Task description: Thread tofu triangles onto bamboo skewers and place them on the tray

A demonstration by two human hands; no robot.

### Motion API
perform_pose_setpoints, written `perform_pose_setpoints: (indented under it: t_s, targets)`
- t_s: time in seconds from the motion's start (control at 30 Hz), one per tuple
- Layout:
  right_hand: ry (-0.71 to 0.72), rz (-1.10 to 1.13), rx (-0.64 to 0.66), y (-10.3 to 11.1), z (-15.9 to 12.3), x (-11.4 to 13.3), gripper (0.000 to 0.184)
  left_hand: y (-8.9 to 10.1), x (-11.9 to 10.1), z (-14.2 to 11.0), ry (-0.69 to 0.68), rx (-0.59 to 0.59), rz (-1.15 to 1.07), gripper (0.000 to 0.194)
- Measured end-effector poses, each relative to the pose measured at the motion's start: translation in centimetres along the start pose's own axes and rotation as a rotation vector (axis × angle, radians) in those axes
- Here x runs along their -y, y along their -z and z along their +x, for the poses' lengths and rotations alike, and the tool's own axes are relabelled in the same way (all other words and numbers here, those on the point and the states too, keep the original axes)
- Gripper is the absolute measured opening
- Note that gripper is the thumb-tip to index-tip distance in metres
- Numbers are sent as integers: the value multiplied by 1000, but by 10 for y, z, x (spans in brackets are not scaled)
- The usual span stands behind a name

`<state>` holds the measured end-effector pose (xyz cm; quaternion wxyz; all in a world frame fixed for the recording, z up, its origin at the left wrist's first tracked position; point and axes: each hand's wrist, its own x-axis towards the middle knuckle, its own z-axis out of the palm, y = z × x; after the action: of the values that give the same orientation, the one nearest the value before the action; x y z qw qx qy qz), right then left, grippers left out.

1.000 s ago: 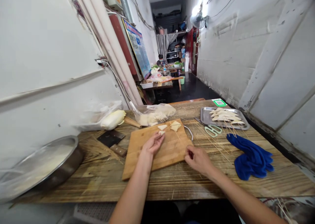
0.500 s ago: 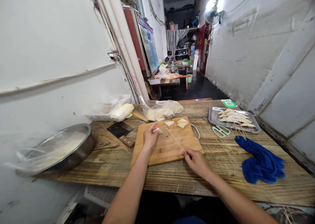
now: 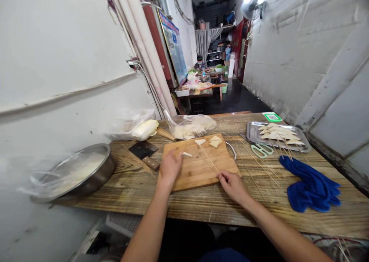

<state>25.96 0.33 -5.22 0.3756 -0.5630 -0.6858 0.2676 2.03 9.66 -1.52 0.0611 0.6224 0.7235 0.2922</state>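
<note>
My right hand [image 3: 232,185] pinches the near end of a thin bamboo skewer [image 3: 210,160] at the front right of the wooden cutting board [image 3: 201,173]. The skewer's far end lies close to a pale triangular slice [image 3: 199,142]; whether it touches cannot be told. A narrow, whitish folded piece [image 3: 187,154] lies on the board just right of my left hand [image 3: 170,166], which rests over the board's left side, slightly blurred, fingers stretched forward and apparently holding nothing. More triangular slices [image 3: 215,141] are stacked at the board's back right.
Left are a cleaver [image 3: 144,150], loose skewers and a large metal basin [image 3: 106,166]. A cabbage [image 3: 145,129] and plastic bag [image 3: 191,127] lie behind. Right are scissors [image 3: 261,150], a metal tray [image 3: 252,129] of skewered slices and a blue cloth [image 3: 311,189]. A person [image 3: 200,64] sits far back.
My left hand has drawn back toward me from the narrow piece, which now lies apart on the board. My right hand keeps its pinch on the skewer. The view has shifted slightly.
</note>
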Motion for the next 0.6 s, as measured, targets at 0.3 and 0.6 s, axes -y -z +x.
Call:
perform_pose_setpoints:
  t_s: [0.3,0.6]
  targets:
    - [14,-8,-5,0,0,1,25,-38,-37,4,174,30,186,50]
    - [63,-29,25,0,-3,3,31,-30,-26,4,175,112,-837,36]
